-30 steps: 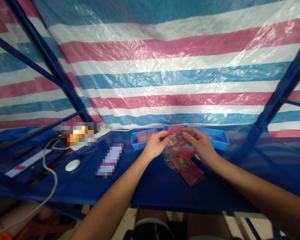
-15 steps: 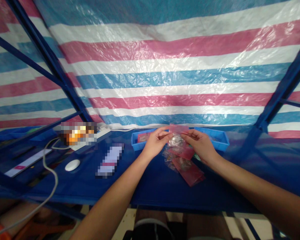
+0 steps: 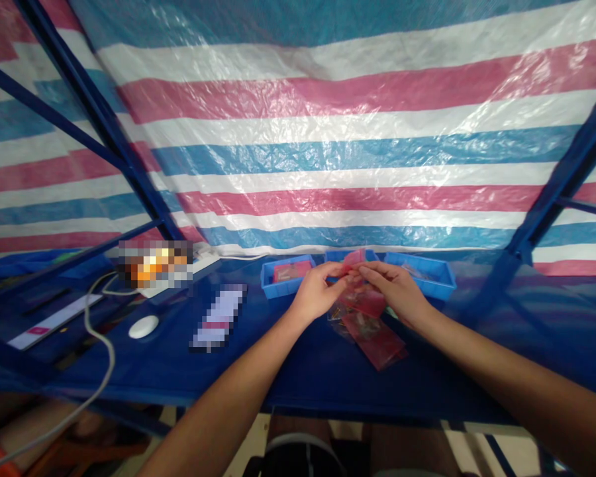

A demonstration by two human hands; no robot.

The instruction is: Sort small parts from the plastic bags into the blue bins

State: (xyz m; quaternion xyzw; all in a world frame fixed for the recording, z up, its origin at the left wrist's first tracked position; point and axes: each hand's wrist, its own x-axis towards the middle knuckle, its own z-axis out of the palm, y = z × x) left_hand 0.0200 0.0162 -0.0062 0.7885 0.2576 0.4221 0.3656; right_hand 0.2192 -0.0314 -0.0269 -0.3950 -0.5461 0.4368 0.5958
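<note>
Just right of the frame's centre, the left hand (image 3: 318, 293) and right hand (image 3: 398, 289) pinch a red bag (image 3: 355, 258), seemingly because something so limp needs support from both sides.

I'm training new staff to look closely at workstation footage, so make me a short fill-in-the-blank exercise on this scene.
1. The left hand meets the ____ hand at a raised red packet.
2. Beyond the packet, the bins are coloured ____.
3. The sheet behind the table is patterned with ____.
4. The oval object on the table is coloured ____.

Missing words: right; blue; stripes; white.
</note>
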